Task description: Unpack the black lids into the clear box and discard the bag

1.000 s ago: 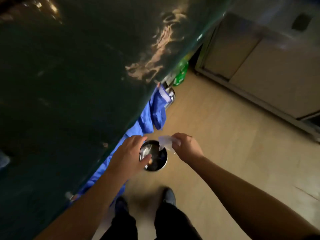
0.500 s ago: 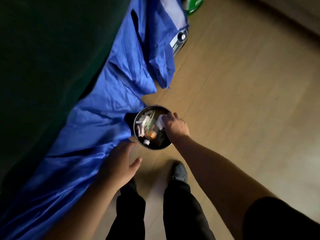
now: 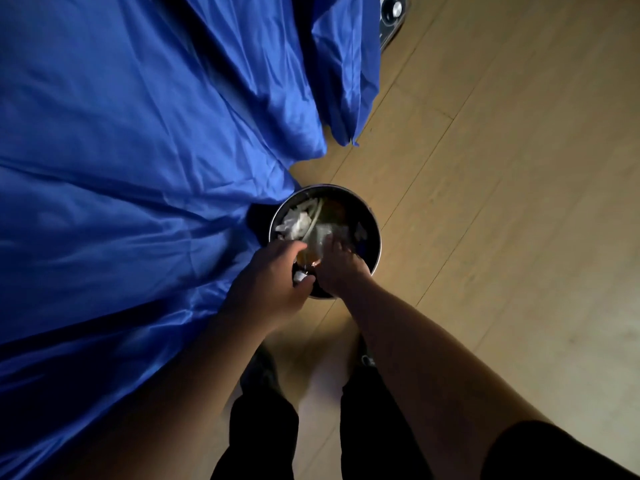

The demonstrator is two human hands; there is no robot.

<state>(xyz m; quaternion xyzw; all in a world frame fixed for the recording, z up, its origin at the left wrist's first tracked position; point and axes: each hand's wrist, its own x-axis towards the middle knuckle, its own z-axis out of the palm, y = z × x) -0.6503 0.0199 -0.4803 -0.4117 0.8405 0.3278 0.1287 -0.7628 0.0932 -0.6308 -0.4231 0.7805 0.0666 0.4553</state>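
While the head camera looked straight down, the scene read as follows.

Bin: a round, metal-rimmed waste bin (image 3: 375,233) stood on the pale wooden plank floor (image 3: 502,188), its far-left edge touching the hanging glossy blue cloth (image 3: 131,161).
Bin contents: crumpled white paper (image 3: 294,221), pale strips and an orange-brown item lay inside, with a clear, crinkled plastic bag (image 3: 327,235) near the middle.
Right hand: the right hand (image 3: 341,268) reached into the bin, fingers spread and pressed down onto the clear bag; it could not be told whether they gripped it.
Left hand: the left hand (image 3: 270,282) was curled at the near-left rim, thumb beside a small white scrap (image 3: 299,277); whether it held the rim or anything else could not be told.
Person: dark trouser legs (image 3: 263,434) and dark shoes stood just below the bin.
Background: a dark appliance with a silver knob (image 3: 393,12) sat at the top edge, beside the cloth.
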